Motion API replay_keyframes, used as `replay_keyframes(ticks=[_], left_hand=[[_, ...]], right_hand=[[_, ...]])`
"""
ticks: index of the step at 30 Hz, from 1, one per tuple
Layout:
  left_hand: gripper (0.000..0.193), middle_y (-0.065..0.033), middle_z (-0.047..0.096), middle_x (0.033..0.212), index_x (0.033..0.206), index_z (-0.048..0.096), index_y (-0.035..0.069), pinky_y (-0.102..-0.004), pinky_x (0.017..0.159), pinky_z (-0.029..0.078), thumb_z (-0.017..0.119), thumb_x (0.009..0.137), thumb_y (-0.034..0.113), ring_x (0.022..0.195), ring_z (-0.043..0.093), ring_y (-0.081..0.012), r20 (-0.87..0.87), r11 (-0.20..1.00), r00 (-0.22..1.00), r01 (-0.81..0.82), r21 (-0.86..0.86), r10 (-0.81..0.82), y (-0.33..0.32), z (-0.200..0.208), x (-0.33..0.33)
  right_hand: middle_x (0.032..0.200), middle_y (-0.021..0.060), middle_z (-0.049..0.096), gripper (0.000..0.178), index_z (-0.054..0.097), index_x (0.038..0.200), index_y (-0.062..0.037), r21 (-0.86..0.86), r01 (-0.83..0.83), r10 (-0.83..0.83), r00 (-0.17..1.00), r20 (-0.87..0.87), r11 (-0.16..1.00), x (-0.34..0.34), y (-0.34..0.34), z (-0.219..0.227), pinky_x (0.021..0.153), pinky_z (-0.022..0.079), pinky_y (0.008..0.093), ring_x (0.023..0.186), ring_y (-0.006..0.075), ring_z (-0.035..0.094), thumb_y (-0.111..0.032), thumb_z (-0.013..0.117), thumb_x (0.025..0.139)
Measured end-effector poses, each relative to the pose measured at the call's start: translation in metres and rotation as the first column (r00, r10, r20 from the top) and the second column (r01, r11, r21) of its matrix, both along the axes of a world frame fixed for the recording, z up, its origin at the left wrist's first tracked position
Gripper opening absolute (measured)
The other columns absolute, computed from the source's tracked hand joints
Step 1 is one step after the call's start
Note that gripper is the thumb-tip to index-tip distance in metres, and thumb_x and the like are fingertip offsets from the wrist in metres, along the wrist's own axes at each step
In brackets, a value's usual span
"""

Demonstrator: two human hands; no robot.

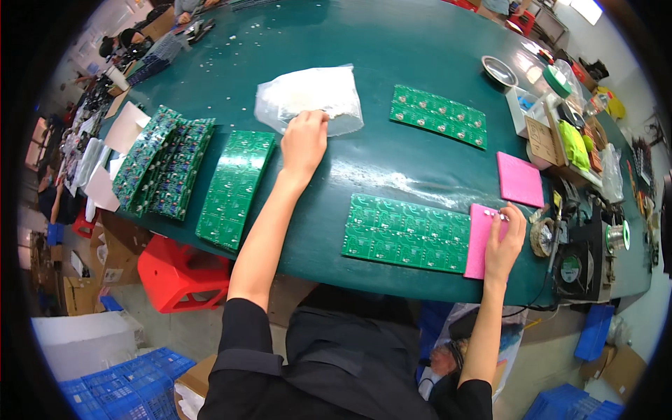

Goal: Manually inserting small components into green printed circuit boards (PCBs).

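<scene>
My left hand (305,143) is at the near edge of a clear plastic bag (308,87) holding small whitish parts. Its fingers are curled together, and what they pinch, if anything, is hidden. On the right, my right hand (505,245) rests over a pink foam pad (478,241), fingers bent inward beside a few small pale parts (495,215). Whatever lies between those fingertips is too small to name. Touching the pad's left side is a green circuit board panel (406,233), flat on the green table (315,182).
Another panel (439,115) lies farther back, beside a second pink pad (520,180). At left are a stack of green panels (236,189) and leaning populated boards (164,161). A metal bowl (499,71), a solder spool (617,236) and a black fan (577,266) stand right.
</scene>
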State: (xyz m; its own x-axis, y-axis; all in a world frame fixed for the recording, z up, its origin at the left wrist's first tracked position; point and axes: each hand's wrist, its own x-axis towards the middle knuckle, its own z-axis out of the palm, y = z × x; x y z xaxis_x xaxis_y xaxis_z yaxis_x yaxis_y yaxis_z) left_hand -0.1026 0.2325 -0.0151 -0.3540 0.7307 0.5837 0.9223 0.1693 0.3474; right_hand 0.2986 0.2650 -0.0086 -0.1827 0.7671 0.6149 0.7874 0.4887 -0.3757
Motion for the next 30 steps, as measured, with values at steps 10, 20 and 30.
replay_keyframes(ticks=[10,20,30], left_hand=[[0.017,-0.0093,0.066,0.101,0.102,0.064,-0.002,-0.0297,0.086,0.053,0.067,0.086,0.001,0.094,0.066,-0.0174,0.912,0.777,-0.329,0.496,0.388,-0.245,-0.103,0.044,0.131],[0.016,-0.0114,0.066,0.099,0.103,0.063,-0.003,-0.0293,0.078,0.054,0.066,0.089,0.003,0.089,0.066,-0.0176,0.868,0.806,-0.447,0.419,0.417,-0.217,-0.128,0.046,0.144],[0.019,-0.0129,0.066,0.096,0.107,0.058,-0.002,-0.0290,0.075,0.055,0.064,0.090,0.004,0.085,0.066,-0.0181,0.891,0.836,-0.390,0.388,0.388,-0.233,-0.136,0.041,0.139]], right_hand=[[0.098,0.0112,0.067,0.016,0.061,0.105,0.0027,-0.292,-0.778,0.036,0.373,-0.927,0.557,-0.062,-0.082,0.057,0.083,0.051,0.0293,0.093,0.0174,0.065,0.001,0.062,0.089],[0.095,0.0101,0.064,0.015,0.065,0.095,0.0026,-0.304,-0.713,0.293,0.583,-0.758,0.632,-0.088,-0.098,0.050,0.081,0.048,0.0288,0.090,0.0184,0.060,0.002,0.071,0.081],[0.088,0.0072,0.064,0.016,0.068,0.090,-0.0032,-0.261,-0.632,0.491,0.749,-0.444,0.730,-0.100,-0.101,0.057,0.075,0.048,0.0321,0.084,0.0224,0.061,-0.003,0.075,0.076]])
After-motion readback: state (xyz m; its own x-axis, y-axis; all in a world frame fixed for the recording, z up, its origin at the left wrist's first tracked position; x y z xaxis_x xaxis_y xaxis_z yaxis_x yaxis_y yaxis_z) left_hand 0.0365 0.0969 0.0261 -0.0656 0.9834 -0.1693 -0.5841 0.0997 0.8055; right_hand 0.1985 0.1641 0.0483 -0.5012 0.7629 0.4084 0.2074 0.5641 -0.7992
